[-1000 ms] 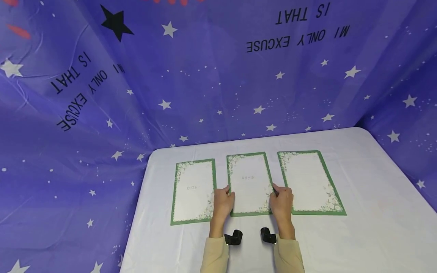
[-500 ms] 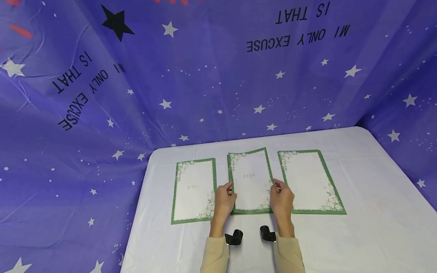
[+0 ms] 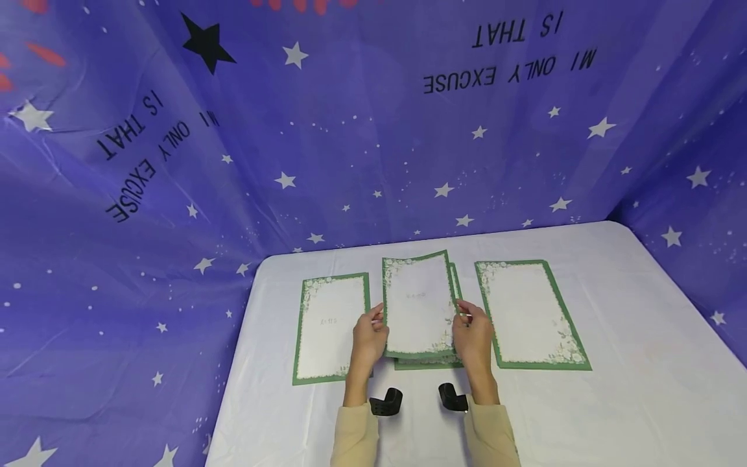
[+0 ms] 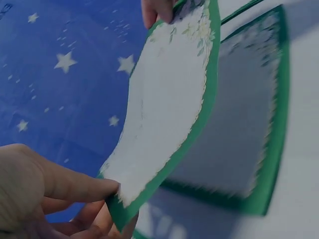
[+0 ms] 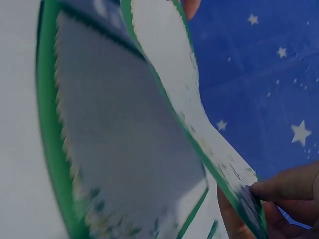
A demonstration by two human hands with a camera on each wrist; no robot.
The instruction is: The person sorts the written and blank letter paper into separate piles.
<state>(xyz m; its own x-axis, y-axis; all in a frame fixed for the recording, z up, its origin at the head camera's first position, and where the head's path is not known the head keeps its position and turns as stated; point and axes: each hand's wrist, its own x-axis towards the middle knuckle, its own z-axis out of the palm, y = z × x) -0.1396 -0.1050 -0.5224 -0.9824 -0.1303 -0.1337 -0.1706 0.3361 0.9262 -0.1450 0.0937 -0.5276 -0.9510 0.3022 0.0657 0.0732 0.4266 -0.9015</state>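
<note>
Between both hands hangs a sheet of paper (image 3: 415, 318) with a green border, floral corners and faint writing in its middle. My left hand (image 3: 370, 338) pinches its left edge, thumb on top, as the left wrist view shows on the paper (image 4: 159, 99). On the opposite edge my right hand (image 3: 474, 334) pinches it the same way; in the right wrist view the sheet (image 5: 172, 64) bends in a wave. Just under it lies another green-bordered sheet (image 5: 124, 124), mostly covered in the head view.
To the left lies a similar bordered sheet (image 3: 329, 344) with faint writing. Another bordered sheet (image 3: 525, 311) lies to the right. The white-covered table (image 3: 630, 402) meets a blue star-printed curtain (image 3: 362, 149) at the back and sides. Black wrist cameras (image 3: 386, 402) sit at both sleeves.
Both hands have raised the top middle sheet off the one beneath and shifted it slightly left, uncovering the lower sheet's right and bottom edges. The side sheets have stayed put.
</note>
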